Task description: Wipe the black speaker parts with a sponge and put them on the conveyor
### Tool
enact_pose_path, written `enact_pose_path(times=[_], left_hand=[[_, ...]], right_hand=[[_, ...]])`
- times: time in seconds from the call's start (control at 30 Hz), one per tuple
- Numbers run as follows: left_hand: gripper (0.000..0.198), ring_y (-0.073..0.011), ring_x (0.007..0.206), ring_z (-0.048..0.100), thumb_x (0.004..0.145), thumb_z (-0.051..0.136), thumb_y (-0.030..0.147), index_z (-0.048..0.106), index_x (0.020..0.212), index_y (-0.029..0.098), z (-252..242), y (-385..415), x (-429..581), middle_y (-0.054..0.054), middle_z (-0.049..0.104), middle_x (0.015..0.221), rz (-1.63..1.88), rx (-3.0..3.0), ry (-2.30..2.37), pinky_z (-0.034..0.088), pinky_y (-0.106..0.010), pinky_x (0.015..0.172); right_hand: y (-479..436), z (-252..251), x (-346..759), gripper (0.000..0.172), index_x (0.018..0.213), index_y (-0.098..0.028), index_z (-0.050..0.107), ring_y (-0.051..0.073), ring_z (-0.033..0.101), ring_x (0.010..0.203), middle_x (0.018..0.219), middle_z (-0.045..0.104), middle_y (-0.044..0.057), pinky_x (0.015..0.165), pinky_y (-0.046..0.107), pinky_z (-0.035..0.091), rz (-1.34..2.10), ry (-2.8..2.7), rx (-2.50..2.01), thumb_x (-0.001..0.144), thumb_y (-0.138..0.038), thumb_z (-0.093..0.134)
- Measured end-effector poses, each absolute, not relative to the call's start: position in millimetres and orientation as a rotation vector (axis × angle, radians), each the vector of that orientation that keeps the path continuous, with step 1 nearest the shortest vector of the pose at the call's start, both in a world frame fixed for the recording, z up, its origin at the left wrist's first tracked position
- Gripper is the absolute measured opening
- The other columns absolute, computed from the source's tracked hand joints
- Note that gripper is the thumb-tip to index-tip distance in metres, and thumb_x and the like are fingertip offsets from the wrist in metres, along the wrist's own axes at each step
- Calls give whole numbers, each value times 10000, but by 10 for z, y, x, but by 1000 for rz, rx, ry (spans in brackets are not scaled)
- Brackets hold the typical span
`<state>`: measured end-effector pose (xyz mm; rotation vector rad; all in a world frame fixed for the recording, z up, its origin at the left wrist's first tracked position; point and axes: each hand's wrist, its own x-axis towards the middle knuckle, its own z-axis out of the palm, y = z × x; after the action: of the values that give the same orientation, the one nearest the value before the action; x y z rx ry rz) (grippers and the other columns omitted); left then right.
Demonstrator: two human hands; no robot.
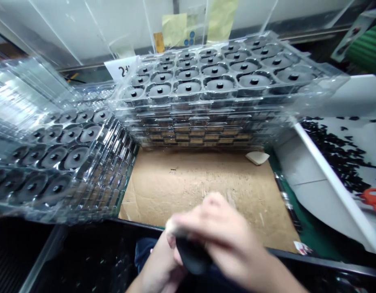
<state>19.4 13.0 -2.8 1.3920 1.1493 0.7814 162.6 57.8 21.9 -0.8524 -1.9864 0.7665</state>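
Note:
Both my hands meet at the bottom centre, blurred by motion. My right hand [227, 236] lies on top with fingers curled over a dark round part [192, 256]. Underneath, my left hand [159, 264] cups the same part from the left. They hover over the near edge of a brown cardboard sheet [206, 183]. Behind the cardboard stands a stack of clear plastic trays [212, 122] filled with black round parts [220, 85]. A second stack of such trays [59, 162] stands at the left.
A white bin [328, 175] at the right holds several small black pieces [337, 150], with orange-handled scissors [373, 199] at its edge. A small pale wedge [257, 157] lies on the cardboard's far right corner. Yellow notes [175, 28] hang on the clear back panel.

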Motion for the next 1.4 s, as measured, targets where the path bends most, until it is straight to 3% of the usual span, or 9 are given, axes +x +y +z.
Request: enact_pose_path(times=[0.07,0.17,0.53,0.7,0.8,1.0,1.13,1.23,1.4], left_hand=[[592,-222,815,675,751,538,537,554,1211,165,-11,117,183,-116,710,989,914,899,1018,521,-283,708],[514,-267,892,677,583,775,347,624,1073,330,22,120,158,-74,696,1062,1006,172,744,514,-315,753],[543,-300,1037,620,612,747,380,560,1105,250,-37,201,94,-113,636,1176,1049,-8,733,509,-342,820],[525,-304,1044,615,690,701,365,495,1151,218,-70,225,117,-138,638,1155,1063,-21,795,471,-367,875],[514,-293,1017,626,689,710,345,532,1144,186,-84,224,145,-144,638,1148,1066,-6,831,462,-370,879],[353,-190,932,616,678,729,289,662,1006,173,-115,191,217,-81,688,999,1068,123,895,469,-273,825],[425,-152,847,626,600,784,234,666,1009,236,-93,177,215,-43,702,976,1091,75,1015,487,-222,741],[331,-103,700,615,600,786,245,696,917,217,-53,177,222,-8,703,789,1087,84,976,468,-166,633],[524,-188,918,633,463,852,199,692,960,242,16,194,218,-42,711,1002,1064,90,930,476,-245,817]], right_hand=[[683,71,1763,258,1103,-273,617,134,596,816,916,664,18,714,279,476,974,-1941,-1153,914,-252,442],[735,-273,1933,236,1051,-243,645,150,628,829,917,654,36,698,291,522,1001,-1927,-1373,879,-229,484],[197,-1003,1903,396,1208,-184,552,194,654,789,1112,513,129,606,313,561,796,-2009,-1637,815,-215,509],[365,-867,1917,282,1033,-163,650,221,611,709,802,558,73,624,391,530,698,-1976,-1670,845,-263,466],[499,-575,1902,279,1063,-163,610,163,572,597,706,557,26,566,310,518,727,-1905,-1649,866,-305,472],[474,161,1565,202,1006,-191,605,132,619,778,888,634,47,656,235,520,843,-1770,-1240,892,-201,438],[464,326,1474,215,906,-202,649,100,604,659,750,626,0,587,191,500,1079,-1994,-1137,854,-107,462],[441,317,1474,223,976,-160,641,110,612,720,823,643,32,655,211,510,881,-1856,-1129,856,-96,465],[378,348,1550,226,963,-195,640,84,621,736,844,657,4,684,159,507,1076,-1925,-1014,832,-71,503]])
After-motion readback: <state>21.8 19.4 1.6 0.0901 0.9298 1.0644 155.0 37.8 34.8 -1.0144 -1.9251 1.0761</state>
